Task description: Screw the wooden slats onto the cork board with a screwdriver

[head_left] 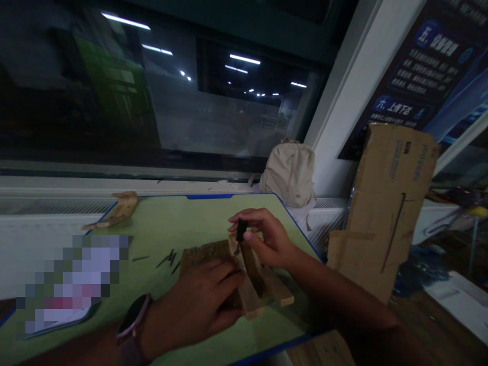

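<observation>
Pinched between the thumb and fingers of my right hand [269, 239] is a small black-handled screwdriver [241, 230]. It stands nearly upright, its metal end down at a pale wooden strip [249, 300]. My left hand [194, 292], with a watch on the wrist, is closed around the near left side of that strip; its fingertips are partly hidden. Right of the strip, beyond a gap, lies a second wooden piece [282, 292]. A brown board [190, 256] lies under the left fingers. Several thin dark pieces [168, 259], perhaps screws, are scattered left of the board.
The green table [160, 216] has blue edging. A curved wooden piece [122, 211] rests at its far left corner, above a blurred-out flat item [76, 284]. A beige backpack [290, 170] leans by the window. Cardboard [392, 203] stands to the right.
</observation>
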{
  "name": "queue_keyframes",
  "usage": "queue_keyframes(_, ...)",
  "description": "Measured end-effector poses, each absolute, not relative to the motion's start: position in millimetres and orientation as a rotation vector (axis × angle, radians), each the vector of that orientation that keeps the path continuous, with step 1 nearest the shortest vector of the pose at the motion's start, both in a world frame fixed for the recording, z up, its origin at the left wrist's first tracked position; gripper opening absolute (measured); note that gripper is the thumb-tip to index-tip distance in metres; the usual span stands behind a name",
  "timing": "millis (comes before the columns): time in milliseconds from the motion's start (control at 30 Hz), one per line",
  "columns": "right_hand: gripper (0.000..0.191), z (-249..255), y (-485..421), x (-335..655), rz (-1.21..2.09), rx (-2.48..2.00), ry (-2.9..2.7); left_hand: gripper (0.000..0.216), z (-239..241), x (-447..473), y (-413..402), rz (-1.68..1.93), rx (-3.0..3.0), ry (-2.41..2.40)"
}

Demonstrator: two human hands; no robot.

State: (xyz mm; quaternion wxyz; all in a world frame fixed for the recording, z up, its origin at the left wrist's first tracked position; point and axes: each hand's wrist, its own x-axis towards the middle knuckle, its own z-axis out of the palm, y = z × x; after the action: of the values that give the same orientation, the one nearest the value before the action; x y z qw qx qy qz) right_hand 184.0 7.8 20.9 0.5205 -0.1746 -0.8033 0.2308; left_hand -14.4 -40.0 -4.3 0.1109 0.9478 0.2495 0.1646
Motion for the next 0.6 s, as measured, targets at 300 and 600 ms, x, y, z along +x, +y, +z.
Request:
queue_keyframes(300, 0.035, 2.9, 8.2, 194.2, 0.402, -0.515, -1.755, 0.037, -5.7, -13.3, -34.5, 0.551, 2.725, 0.653)
queue_keyframes(600, 0.019, 5.5, 6.1, 191.1, 0.671, -0.494, -1.668, 0.033, -5.0, -14.3, -37.0, 0.548, 2.757, 0.68)
